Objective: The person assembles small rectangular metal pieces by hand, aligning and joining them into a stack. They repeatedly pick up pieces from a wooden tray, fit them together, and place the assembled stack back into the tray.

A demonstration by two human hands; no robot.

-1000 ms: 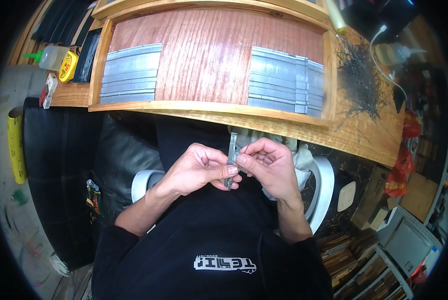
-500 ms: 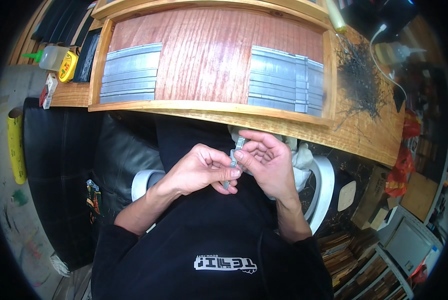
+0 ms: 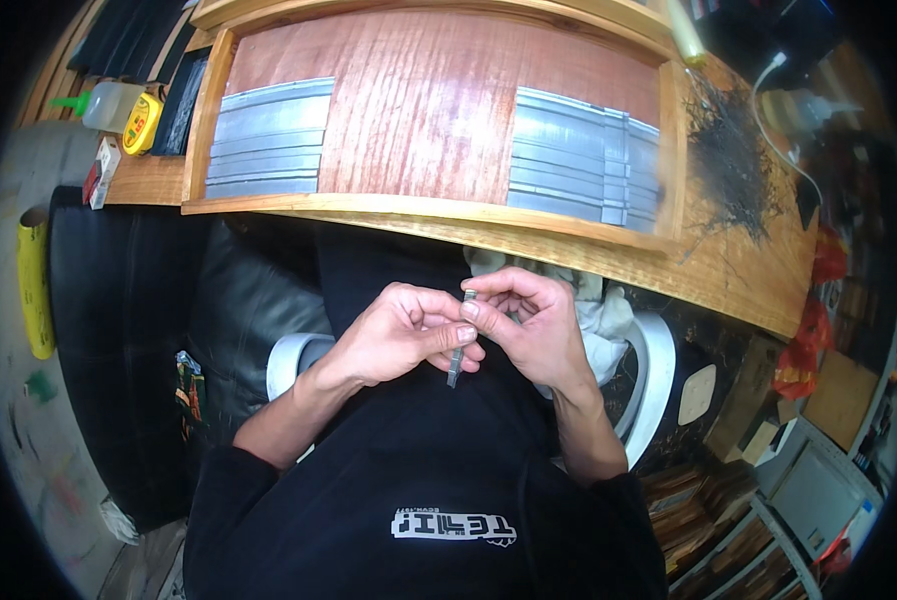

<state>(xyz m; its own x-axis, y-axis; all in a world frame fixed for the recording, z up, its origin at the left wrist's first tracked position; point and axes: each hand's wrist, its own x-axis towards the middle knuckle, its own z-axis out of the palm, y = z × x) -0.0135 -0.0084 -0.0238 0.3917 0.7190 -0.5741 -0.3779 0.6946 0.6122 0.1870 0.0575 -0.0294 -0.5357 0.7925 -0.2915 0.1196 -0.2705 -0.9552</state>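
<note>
A short, narrow grey metal-looking strip (image 3: 455,368) is held upright in front of my chest, between my two hands. My left hand (image 3: 389,335) pinches its middle between thumb and curled fingers. The thumb and forefinger of my right hand (image 3: 541,325) grip its upper end, while the other fingers are bent in. My fingers cover much of the strip; its lower end sticks out beneath them. Beyond the hands, a wooden tray (image 3: 409,207) on the bench holds two groups of flat grey strips, one at the left (image 3: 269,140) and one at the right (image 3: 567,158).
A dark pile of thin wiry bits (image 3: 734,165) lies right of the tray, near a white cable (image 3: 769,125). A green-tipped bottle (image 3: 109,108) and yellow container (image 3: 143,124) stand left. White chair arms (image 3: 649,375) flank me; the bench edge (image 3: 729,295) runs ahead.
The strip has turned from slanted and partly broad-side to nearly upright and edge-on. My right fingers have shifted slightly left and closed in on its top. The whole view has shifted a little.
</note>
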